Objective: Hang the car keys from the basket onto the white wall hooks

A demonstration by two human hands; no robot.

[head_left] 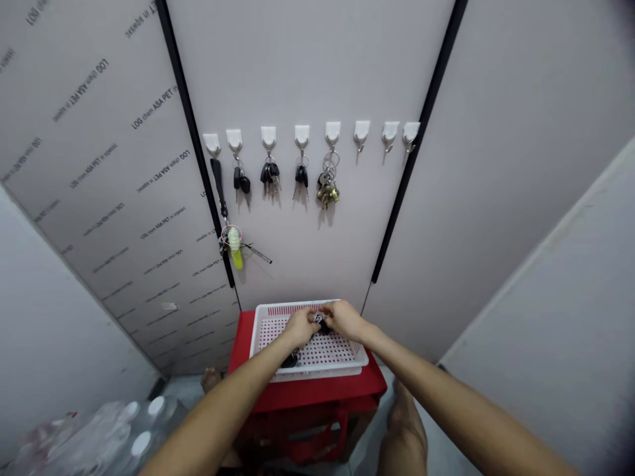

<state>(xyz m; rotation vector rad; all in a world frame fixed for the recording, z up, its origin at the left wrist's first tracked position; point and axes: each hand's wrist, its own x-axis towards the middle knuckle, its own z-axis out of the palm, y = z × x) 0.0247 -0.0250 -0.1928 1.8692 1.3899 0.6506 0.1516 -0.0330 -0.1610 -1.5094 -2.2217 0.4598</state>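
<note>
Both my hands are over a white perforated basket point(317, 354), meeting around a bunch of keys point(323, 326) with dark heads and a metal ring. My left hand point(300, 325) pinches at the bunch from the left, fingers closed. From the right, my right hand point(343, 318) holds the same bunch between its curled fingertips. Another dark key bunch point(292, 359) lies in the basket's front left, partly behind my left forearm. The fingers hide some of the held keys.
The basket rests on a red-covered stand point(297, 395). Above, white hooks point(302, 135) line the wall; key bunches point(270, 173) and a lanyard point(217, 185) hang from the left ones, while the right hooks point(390, 135) are bare. Bottles point(157, 413) stand at lower left.
</note>
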